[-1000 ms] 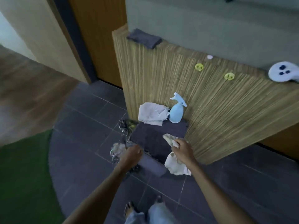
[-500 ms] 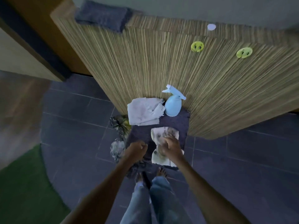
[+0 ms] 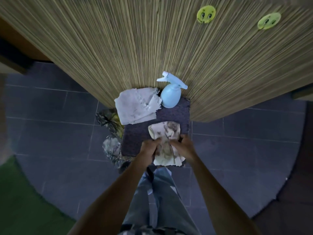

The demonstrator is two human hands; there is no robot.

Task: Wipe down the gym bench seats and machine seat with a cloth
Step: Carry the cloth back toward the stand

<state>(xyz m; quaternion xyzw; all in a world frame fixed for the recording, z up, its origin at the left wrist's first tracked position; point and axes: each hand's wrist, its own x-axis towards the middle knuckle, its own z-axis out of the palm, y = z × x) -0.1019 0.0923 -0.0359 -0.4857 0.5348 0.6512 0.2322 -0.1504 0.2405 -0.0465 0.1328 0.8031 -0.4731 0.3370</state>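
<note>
1. Centre frame, my left hand and right hand both grasp the stained cloth, fingers curled into its left and right sides.
2. The cloth bunches between the hands. Its upper part lies on the purple mat and its lower edge hangs over the mat's near edge.
3. At the mat's far end, just above centre, a pale blue spray bottle stands against the striped wooden panel. Its body is opaque, so I cannot tell what it holds, and I can read no label on it.
4. Touching the bottle's left side, a white frayed cloth lies partly on the mat.
5. Left of the mat, crumpled shiny wrapping sits on the dark tiled floor.
6. Upper right, two green round stickers with cartoon faces are stuck to the panel.
7. A green rug fills the lower left corner, and my jeans show at bottom centre.
</note>
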